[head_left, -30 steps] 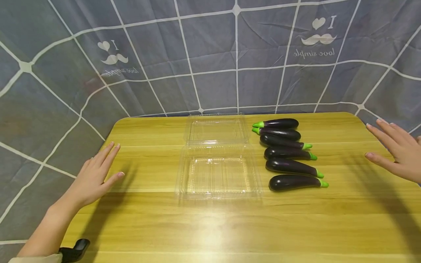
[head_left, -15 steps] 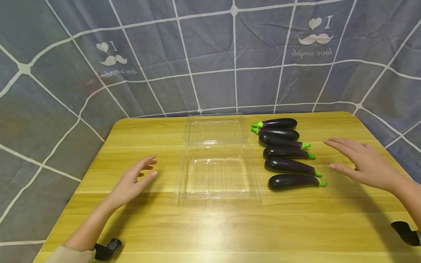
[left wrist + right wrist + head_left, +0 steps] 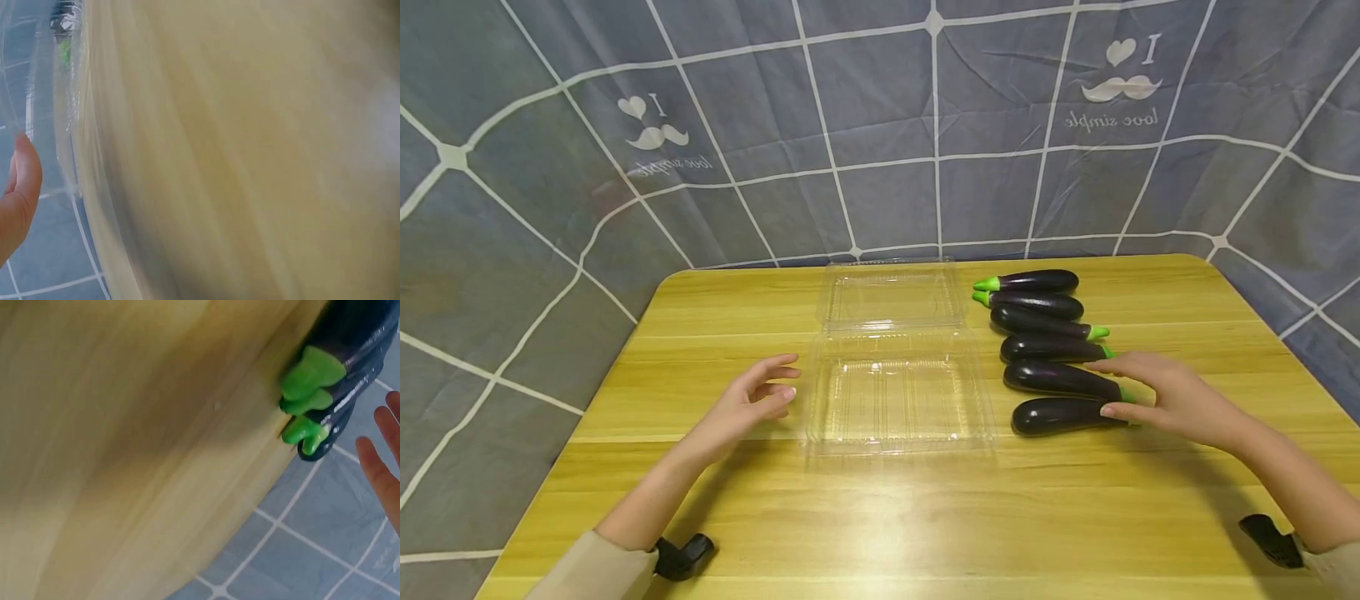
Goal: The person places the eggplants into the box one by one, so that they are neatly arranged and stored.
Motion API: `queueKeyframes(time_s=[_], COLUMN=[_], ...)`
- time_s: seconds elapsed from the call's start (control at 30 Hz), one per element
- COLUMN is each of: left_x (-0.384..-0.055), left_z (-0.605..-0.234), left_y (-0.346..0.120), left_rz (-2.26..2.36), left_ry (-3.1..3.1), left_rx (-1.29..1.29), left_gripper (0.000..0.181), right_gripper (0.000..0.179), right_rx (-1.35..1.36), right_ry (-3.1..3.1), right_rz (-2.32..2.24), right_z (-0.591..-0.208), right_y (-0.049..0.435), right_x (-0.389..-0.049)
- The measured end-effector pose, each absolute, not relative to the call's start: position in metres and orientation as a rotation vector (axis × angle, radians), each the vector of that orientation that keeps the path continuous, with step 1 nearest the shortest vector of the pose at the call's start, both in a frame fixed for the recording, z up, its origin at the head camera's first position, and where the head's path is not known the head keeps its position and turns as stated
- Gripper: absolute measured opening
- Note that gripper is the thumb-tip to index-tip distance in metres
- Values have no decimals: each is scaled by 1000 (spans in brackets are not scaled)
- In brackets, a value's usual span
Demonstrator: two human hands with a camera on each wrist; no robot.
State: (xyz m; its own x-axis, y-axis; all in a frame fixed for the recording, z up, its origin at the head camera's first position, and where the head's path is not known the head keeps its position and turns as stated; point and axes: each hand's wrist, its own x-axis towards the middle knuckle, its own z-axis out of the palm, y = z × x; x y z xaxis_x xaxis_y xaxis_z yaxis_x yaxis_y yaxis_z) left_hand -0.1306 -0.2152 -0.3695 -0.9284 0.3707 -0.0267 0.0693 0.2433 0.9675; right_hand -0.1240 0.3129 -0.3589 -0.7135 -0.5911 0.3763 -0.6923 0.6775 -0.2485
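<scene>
My right hand [image 3: 1172, 396] hovers at the green stem ends of the two nearest eggplants, its thumb overlapping the front eggplant [image 3: 1060, 416] in the head view. Fingers and thumb are spread apart, gripping nothing. Several dark purple eggplants lie in a column beside a clear plastic container [image 3: 898, 392], whose lid [image 3: 891, 298] is folded back behind it. Close to the container's left wall is my left hand [image 3: 752, 400], fingers loosely bent and holding nothing. In the right wrist view the green stems [image 3: 312, 375] and some right-hand fingers [image 3: 378, 469] show at the right.
The wooden table [image 3: 880, 517] has rounded back corners. Behind it hangs a grey-blue cloth [image 3: 887, 125] with white grid lines. A black device [image 3: 685, 557] is strapped at the left wrist, another black device [image 3: 1270, 540] at the right.
Both hands have come inward over the table: the left moved right to the container's side, the right moved left over the eggplants' stem ends. Eggplants and container have stayed in place.
</scene>
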Motion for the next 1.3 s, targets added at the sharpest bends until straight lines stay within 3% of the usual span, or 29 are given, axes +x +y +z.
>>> queueKeyframes(time_s=[1.3], left_x=[-148], left_z=[-379], left_y=[-207], left_rz=[1838], left_ry=[1995], left_rx=[246], left_gripper=[61], right_gripper=[40], right_rx=[1050], right_ry=[-2710], right_rz=[676], right_z=[-377], right_y=[309], right_x=[-123])
